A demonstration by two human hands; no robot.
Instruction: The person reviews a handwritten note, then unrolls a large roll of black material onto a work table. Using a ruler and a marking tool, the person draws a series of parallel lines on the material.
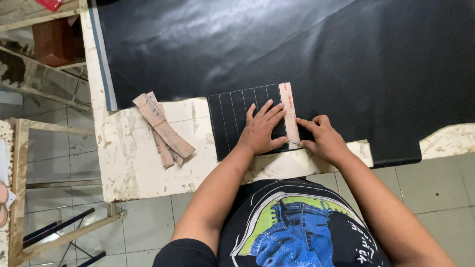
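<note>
My left hand [262, 129] lies flat with fingers spread on a black leather piece [232, 118] that is scored into several narrow strips. Its fingertips press a pale cardboard strip template [289, 111] along the piece's right edge. My right hand [321, 138] is closed on a small cutting blade [295, 143], whose tip meets the lower end of the template. Both rest on a large black leather sheet [297, 54] spread over the table.
A worn white table [133, 163] bears a bundle of tan cardboard strips [162, 131] to the left. A wooden frame [20, 173] and tiled floor [69, 158] lie left of the table; a brown block [52, 42] sits at top left.
</note>
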